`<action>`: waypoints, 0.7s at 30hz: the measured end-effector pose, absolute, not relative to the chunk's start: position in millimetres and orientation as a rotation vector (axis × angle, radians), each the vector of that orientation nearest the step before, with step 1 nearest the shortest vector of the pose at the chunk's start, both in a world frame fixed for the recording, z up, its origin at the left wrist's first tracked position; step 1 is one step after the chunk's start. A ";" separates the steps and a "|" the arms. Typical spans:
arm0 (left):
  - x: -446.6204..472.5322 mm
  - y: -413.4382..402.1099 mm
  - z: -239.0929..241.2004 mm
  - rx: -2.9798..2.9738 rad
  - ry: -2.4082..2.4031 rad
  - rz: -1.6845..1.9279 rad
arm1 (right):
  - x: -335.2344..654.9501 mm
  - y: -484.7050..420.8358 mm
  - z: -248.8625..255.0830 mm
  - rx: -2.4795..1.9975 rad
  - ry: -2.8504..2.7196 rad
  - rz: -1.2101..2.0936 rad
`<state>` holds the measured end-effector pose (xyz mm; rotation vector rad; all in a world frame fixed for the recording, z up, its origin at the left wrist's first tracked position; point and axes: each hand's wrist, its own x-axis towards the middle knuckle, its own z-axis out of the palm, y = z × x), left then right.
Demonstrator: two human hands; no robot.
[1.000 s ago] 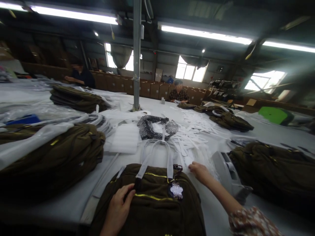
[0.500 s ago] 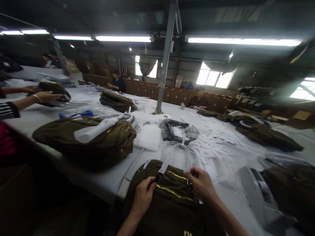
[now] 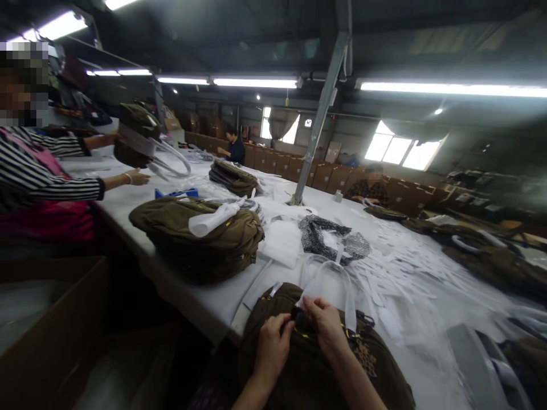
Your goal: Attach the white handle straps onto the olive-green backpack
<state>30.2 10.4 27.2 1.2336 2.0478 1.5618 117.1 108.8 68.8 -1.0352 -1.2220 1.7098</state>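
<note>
Olive-brown fabric bag with wrapped white handles (image 3: 316, 364) lies at the near edge of the white worktable (image 3: 222, 302); left hand (image 3: 270, 348) and right hand (image 3: 325, 326) meet on its top, fingers pinching the base of a handle; another olive bag (image 3: 200, 236) sits left; a striped-sleeved co-worker (image 3: 47, 171) lifts a third.

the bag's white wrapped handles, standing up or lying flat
Lying flat. The handles loop away across the table from the olive bag, while the left hand and right hand pinch at their base.
</note>
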 end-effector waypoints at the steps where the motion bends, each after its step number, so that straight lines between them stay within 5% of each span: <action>1: 30.2 10.8 27.0 1.236 2.050 1.561 | 116.5 108.4 69.7 -1.027 -1.225 1.721; 13: 30.0 12.6 24.0 1.275 2.091 1.544 | 113.3 107.1 75.2 -0.889 -1.606 1.656; 21: 29.0 10.7 26.4 1.217 1.980 1.590 | 117.1 96.8 74.3 -0.842 -2.038 1.268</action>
